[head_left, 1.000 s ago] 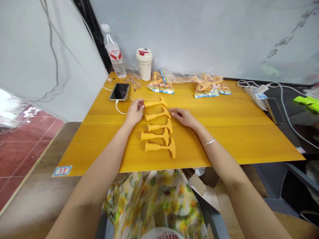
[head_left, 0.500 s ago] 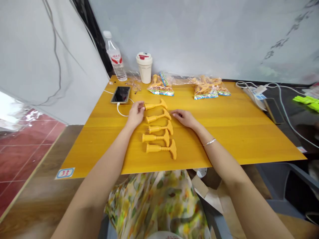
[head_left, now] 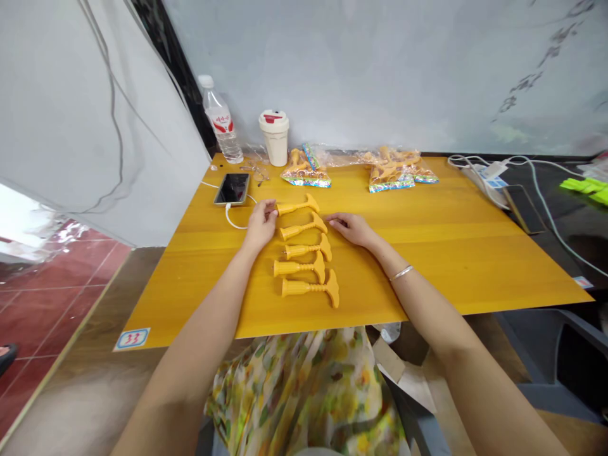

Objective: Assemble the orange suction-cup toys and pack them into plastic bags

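Several orange plastic hammer-shaped toys [head_left: 304, 248] lie in a neat column on the yellow table [head_left: 451, 240], handles pointing left. My left hand [head_left: 259, 223] rests at their left side, fingers curled, thumb and forefinger pinching the handle end of the top toy [head_left: 297, 206]. My right hand [head_left: 352, 228] lies flat on the table at the right of the column, fingers stretched toward the head of the second toy [head_left: 304, 227]. It holds nothing. A thin bracelet sits on the right wrist.
A phone [head_left: 232, 189] on a white cable lies behind my left hand. A water bottle [head_left: 219, 123], a lidded cup [head_left: 274, 136] and two clear bags of orange toys [head_left: 304, 170] [head_left: 394, 170] line the back edge. A power strip with cables [head_left: 489, 177] lies at the right.
Both hands stay where they were beside the column of toys. Only the view has shifted slightly.
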`<state>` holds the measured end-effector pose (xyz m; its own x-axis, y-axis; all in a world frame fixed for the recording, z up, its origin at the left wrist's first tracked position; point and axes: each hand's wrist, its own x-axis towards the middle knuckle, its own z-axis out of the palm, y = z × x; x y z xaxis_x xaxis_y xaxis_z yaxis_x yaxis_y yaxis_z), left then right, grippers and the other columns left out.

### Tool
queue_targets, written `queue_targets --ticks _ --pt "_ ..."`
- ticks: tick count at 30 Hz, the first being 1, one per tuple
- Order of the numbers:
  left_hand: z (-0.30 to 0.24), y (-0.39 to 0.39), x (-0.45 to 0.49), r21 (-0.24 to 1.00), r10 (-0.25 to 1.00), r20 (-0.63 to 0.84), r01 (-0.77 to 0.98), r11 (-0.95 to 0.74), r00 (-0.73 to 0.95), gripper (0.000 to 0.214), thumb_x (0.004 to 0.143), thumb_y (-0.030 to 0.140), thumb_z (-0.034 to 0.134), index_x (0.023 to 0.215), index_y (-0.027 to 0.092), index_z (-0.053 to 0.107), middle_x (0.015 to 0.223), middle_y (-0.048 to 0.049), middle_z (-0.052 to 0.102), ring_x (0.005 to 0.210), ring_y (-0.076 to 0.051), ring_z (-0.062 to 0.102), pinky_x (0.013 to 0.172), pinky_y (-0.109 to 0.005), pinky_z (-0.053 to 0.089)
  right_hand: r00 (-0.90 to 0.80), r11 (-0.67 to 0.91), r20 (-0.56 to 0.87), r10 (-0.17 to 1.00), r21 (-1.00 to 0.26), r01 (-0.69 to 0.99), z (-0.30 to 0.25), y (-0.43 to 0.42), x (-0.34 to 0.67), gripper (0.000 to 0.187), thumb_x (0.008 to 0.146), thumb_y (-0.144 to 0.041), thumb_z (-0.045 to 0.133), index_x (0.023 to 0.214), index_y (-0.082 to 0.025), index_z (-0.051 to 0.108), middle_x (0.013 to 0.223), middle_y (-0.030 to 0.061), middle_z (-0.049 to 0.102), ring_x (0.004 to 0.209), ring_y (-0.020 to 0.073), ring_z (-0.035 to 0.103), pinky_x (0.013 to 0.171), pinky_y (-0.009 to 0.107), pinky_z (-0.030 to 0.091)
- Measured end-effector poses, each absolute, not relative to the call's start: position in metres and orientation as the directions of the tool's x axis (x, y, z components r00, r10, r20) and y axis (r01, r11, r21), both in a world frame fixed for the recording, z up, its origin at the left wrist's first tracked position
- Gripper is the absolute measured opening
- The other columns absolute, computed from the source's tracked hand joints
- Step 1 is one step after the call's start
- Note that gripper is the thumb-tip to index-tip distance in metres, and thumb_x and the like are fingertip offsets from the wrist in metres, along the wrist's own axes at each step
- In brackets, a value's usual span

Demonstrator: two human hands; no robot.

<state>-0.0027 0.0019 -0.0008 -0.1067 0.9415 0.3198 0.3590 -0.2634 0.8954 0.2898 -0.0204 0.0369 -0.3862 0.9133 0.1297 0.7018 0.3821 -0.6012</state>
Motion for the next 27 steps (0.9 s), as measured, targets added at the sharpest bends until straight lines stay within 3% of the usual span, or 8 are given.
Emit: queue_targets --ticks 14,18,21,24,27 --pt "0.000 0.002 0.000 0.892 0.942 0.316 0.372 -0.256 -0.110 0.027 0.085 0.021 0.056 0.112 0.018 0.062 0.118 -0.0136 0.068 0.108 -0.025 0.068 0.106 -0.050 0.051 -0.382 0.369 0.105 0.918 -0.576 0.729 0.038 -0.023 0.289 0.036 0.098 -0.037 0.052 0.117 -0.016 0.075 0.075 0.0028 0.068 0.064 0.0145 0.053 0.065 0.026 0.039" --pt "-0.001 0.002 -0.001 0.894 0.946 0.309 0.368 -0.256 -0.093 0.030 0.085 0.022 0.057 0.114 0.017 0.062 0.119 -0.0152 0.070 0.110 -0.026 0.069 0.108 -0.050 0.050 -0.386 0.386 0.126 0.914 -0.565 0.729 0.034 -0.021 0.290 0.040 0.099 -0.040 0.050 0.122 -0.016 0.072 0.080 0.0047 0.069 0.068 0.0165 0.057 0.069 0.029 0.045" --pt "-0.002 0.002 -0.002 0.901 0.951 0.303 0.343 -0.267 -0.056 0.033 0.085 0.021 0.057 0.118 0.019 0.063 0.121 -0.0133 0.072 0.112 -0.025 0.069 0.112 -0.050 0.048 -0.395 0.505 0.315 0.863 -0.531 0.680 0.035 -0.026 0.284 0.051 0.098 -0.045 0.052 0.141 -0.018 0.059 0.117 0.0150 0.069 0.101 0.0256 0.063 0.093 0.042 0.050" --pt "-0.002 0.003 -0.002 0.908 0.957 0.288 0.324 -0.266 -0.021 0.038 0.086 0.020 0.057 0.123 0.019 0.064 0.126 -0.0130 0.071 0.117 -0.025 0.069 0.114 -0.049 0.046 -0.521 0.659 0.404 0.752 -0.432 0.616 0.040 -0.041 0.267 0.067 0.097 -0.056 0.053 0.154 -0.022 0.044 0.155 0.0177 0.046 0.142 0.0320 0.042 0.118 0.053 0.033" --pt "0.000 0.002 -0.001 0.910 0.960 0.278 0.327 -0.255 -0.024 0.039 0.088 0.023 0.057 0.126 0.017 0.064 0.131 -0.0146 0.070 0.120 -0.025 0.067 0.115 -0.048 0.045 -0.677 0.738 0.304 0.670 -0.363 0.569 0.043 -0.061 0.245 0.079 0.093 -0.066 0.053 0.158 -0.023 0.039 0.168 0.0154 0.027 0.156 0.0339 0.021 0.124 0.055 0.023"
